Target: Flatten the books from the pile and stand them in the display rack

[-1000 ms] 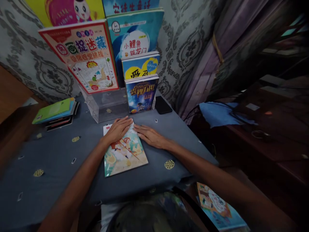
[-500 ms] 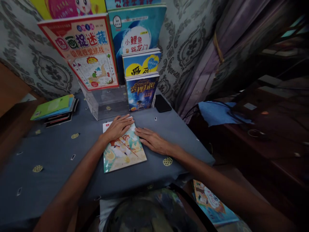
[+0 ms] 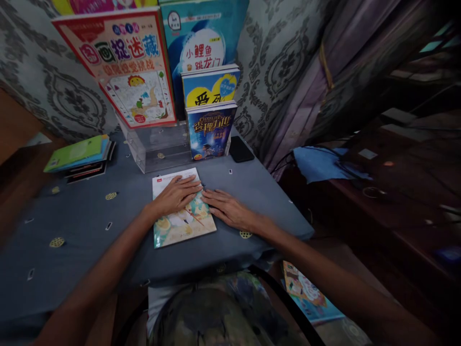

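Note:
A thin picture book [image 3: 180, 226] with a cartoon cover lies flat on the grey-blue tablecloth [image 3: 82, 226] in front of me. My left hand [image 3: 176, 194] rests palm down on the middle of its cover, fingers spread. My right hand [image 3: 226, 209] lies flat at the book's right edge, fingertips touching it. Neither hand grips anything.
A clear plastic stand [image 3: 158, 151] holds upright books: a red-and-white one [image 3: 122, 67], a teal one [image 3: 205, 38], a yellow-blue one [image 3: 211, 86] and a dark blue one [image 3: 211, 129]. A black phone [image 3: 241, 149] lies beside it. A stack of books [image 3: 79, 158] sits far left. Another book [image 3: 306, 293] lies on the floor right.
My left hand slid from the book's top edge down toward its middle, uncovering the white top strip. The right hand stayed at the right edge. The view tilted slightly.

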`<state>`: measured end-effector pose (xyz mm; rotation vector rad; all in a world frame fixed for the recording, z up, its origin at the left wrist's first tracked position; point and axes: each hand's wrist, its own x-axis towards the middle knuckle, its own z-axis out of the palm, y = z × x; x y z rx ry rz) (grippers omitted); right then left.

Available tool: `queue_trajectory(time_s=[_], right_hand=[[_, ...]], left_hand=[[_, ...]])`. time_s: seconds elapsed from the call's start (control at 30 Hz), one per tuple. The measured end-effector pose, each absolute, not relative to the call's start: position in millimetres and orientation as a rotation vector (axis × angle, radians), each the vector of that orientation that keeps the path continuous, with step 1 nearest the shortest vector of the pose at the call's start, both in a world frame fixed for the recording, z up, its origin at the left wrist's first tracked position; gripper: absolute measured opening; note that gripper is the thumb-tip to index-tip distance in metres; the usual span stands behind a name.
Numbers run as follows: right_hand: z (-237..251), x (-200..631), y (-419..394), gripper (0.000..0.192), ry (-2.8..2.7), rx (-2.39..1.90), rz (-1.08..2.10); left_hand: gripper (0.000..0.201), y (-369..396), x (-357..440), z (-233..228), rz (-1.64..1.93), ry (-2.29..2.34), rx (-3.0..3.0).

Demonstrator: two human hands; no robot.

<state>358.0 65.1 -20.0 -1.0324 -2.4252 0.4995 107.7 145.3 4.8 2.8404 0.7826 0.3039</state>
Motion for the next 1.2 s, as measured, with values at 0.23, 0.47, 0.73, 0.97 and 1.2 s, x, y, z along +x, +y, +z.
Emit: queue_trajectory(time_s=[0.23, 0.47, 0.73, 0.97, 1.2], right_hand=[[-20.3, 360.3, 49.2, 0.043, -2.43, -1.01, 0.479], [-19.4, 362.0, 30.4, 0.045, -2.417, -0.983, 0.461], [-13.0, 360.4, 11.2, 0.045, -2.44, -0.976, 0.413], [-14.5, 360.0, -6.3, 0.046, -2.408, -0.988, 0.416], [-13.0, 358.5, -25.6, 0.049, -2.412, -1.033, 0.434]], left_hand=[[0.043, 130.7, 106.9, 5.1, 0.317, 0.733, 2.846], [0.043, 116.3, 106.5, 7.5, 0.281, 0.675, 2.83], [0.043, 95.9, 106.0, 10.6, 0.302, 0.631, 2.818], [0.043, 76.3, 105.4, 12.9, 0.308, 0.591, 2.827], [0.044, 44.5, 99.8, 13.2, 0.288, 0.617, 2.88]])
